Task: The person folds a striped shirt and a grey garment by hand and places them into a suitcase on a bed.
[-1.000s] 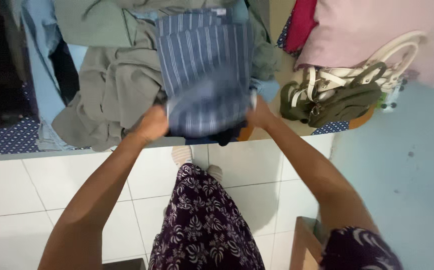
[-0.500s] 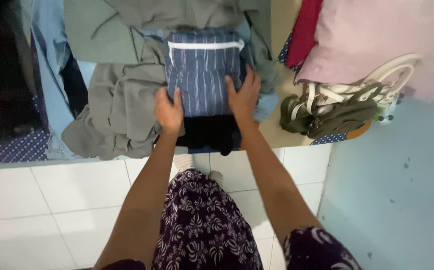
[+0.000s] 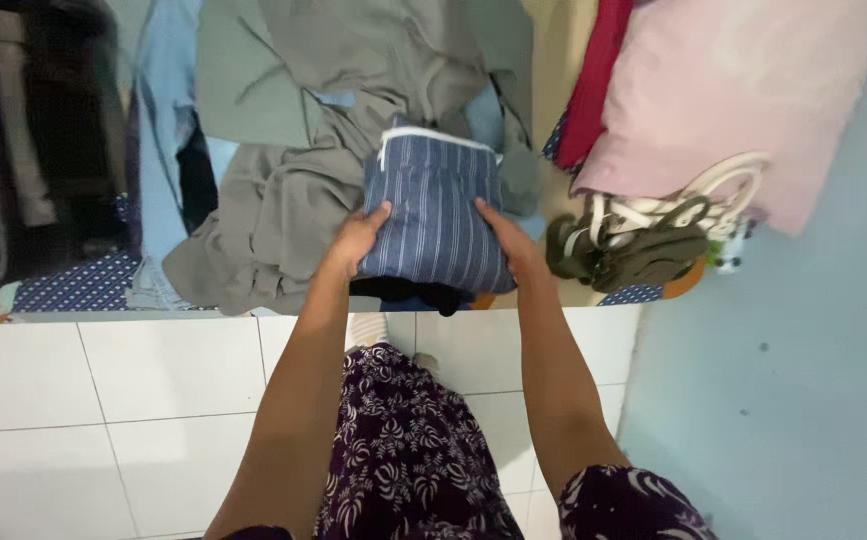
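A folded blue striped garment (image 3: 436, 215) with a white edge at its far end lies on top of a pile near the bed's front edge. My left hand (image 3: 357, 240) grips its left side, thumb on top. Its right side is held by my right hand (image 3: 514, 243). Under the garment a dark folded cloth (image 3: 416, 294) shows at the near edge.
Grey-green clothes (image 3: 284, 215) lie crumpled left of and behind the garment. An olive and white bag (image 3: 634, 245) sits to the right, with a pink pillow (image 3: 714, 90) and a red cloth (image 3: 594, 80) behind it. White floor tiles (image 3: 104, 400) lie below; a pale blue wall (image 3: 804, 380) stands right.
The garment was folded over toward the far side and is now a compact bundle. My hands went from pressing on its top to gripping its two sides. The view shifted left.
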